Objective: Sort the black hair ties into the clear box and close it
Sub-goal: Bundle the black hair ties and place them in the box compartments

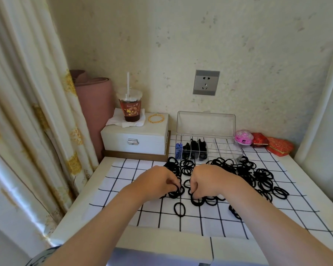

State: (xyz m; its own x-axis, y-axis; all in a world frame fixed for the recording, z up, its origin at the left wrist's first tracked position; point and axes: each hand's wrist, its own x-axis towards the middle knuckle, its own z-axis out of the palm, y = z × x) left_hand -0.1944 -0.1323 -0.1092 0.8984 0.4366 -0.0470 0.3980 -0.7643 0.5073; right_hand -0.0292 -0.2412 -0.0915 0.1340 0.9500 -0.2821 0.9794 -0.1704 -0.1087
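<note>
Both hands work at the near middle of the checked cloth point(200, 221), knuckles up and fingers curled down into the spread of black hair ties point(174, 166). The left hand point(158, 182) has its fingertips hooked into a small knot of loops just to its right; the right hand point(210, 179) is curled round a bunch that pokes out below its fingers, toward the near edge. So each hand is closed on ties rather than flat or apart. It looks like gathering, several loops at a time, which suits limp things that snag on each other.

The bulk of the ties lies loose, fanning far and right of the hands and reaching the front wall of the clear box point(227, 148). The box sits at the far edge against the wall, its lid point(206, 122) standing upright behind it — kept out of the way for dropping bundles in. Its left compartments already hold black ties, with blue ones at the far-left end; the right compartments look empty. By that split, sorting is well short of done, and closing comes last.
</note>
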